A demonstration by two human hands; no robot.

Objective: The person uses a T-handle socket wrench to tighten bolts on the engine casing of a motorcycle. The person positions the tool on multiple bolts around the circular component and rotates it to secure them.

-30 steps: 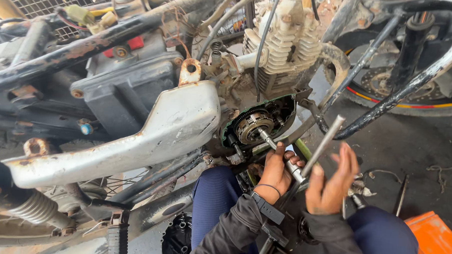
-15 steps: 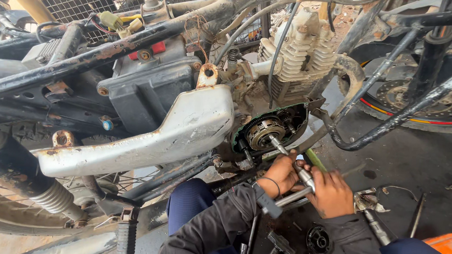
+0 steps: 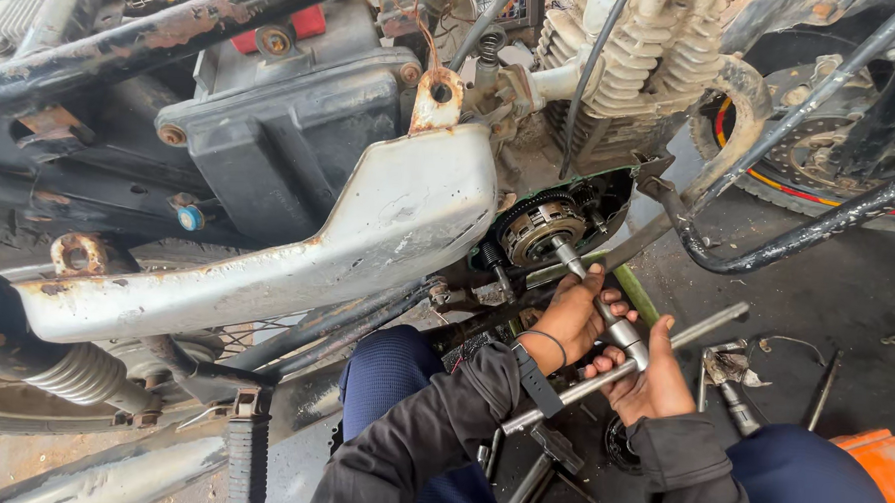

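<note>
Both hands around T-handle wrench

The cover is silver with brown rust spots. The wrench is shiny silver. The frame is black with rusty patches. The box is dark grey. The sleeves are dark grey, and the trousers are dark blue. The wheel has red and yellow stripes. The floor is dark grey.
</note>
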